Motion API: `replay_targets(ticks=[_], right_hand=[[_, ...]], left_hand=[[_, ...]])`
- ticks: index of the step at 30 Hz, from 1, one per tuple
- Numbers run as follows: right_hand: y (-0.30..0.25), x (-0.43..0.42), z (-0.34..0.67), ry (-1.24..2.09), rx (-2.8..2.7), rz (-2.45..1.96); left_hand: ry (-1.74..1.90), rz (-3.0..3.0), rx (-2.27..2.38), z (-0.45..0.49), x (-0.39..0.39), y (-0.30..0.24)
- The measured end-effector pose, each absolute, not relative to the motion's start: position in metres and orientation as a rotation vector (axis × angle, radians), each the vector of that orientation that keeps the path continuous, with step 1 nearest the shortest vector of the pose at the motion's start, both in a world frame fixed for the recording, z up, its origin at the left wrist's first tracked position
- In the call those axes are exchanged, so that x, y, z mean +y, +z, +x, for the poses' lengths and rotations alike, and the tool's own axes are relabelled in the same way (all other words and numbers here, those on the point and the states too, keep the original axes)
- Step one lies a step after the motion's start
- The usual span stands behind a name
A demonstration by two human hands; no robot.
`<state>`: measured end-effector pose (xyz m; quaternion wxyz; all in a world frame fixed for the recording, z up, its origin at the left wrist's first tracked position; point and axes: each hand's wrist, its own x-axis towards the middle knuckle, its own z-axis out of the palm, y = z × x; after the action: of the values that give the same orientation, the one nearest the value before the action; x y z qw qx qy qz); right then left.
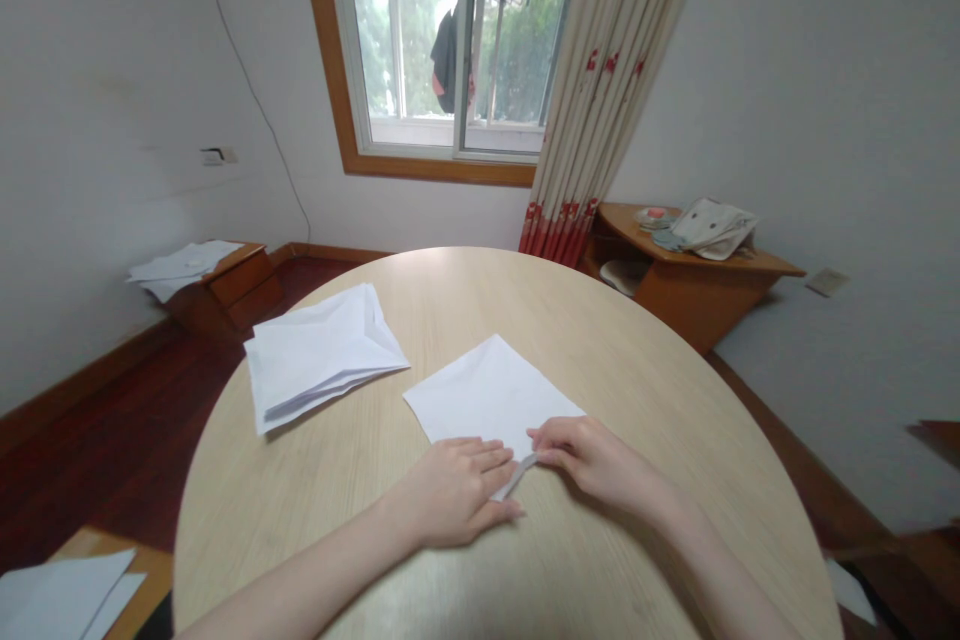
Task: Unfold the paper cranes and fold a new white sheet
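Observation:
A white sheet of paper lies turned cornerwise on the round wooden table. My left hand rests flat on its near part, fingers stretched out and thumb apart. At the paper's right side, my right hand pinches the near edge between thumb and fingers. That edge is lifted and bent a little between the two hands. To the left, a loose stack of folded white papers sits apart from both hands.
Wooden cabinets stand behind the table, one with papers at left, one with a cloth bag at right. More white sheets lie on a wooden surface at lower left. A long curtain hangs by the window.

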<state>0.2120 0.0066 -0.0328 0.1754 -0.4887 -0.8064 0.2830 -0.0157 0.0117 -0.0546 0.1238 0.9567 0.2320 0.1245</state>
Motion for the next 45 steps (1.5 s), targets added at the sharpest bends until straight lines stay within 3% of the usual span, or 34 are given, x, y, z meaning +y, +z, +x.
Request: replay_targets(ticks=[22, 40, 45], right_hand=[[-0.046, 0.017, 0.214, 0.439, -2.355, -1.491], [-0.044, 0.011, 0.203, 0.592, -2.4, -1.474], [-0.039, 0.005, 0.198, 0.671, -2.415, -1.433]], left_hand=[[0.397, 2.244, 1.035, -0.014, 0.011, -0.035], [0.613, 1.969, 0.639, -0.021, 0.016, -0.034], [0.526, 1.812, 0.761, -0.021, 0.017, -0.042]])
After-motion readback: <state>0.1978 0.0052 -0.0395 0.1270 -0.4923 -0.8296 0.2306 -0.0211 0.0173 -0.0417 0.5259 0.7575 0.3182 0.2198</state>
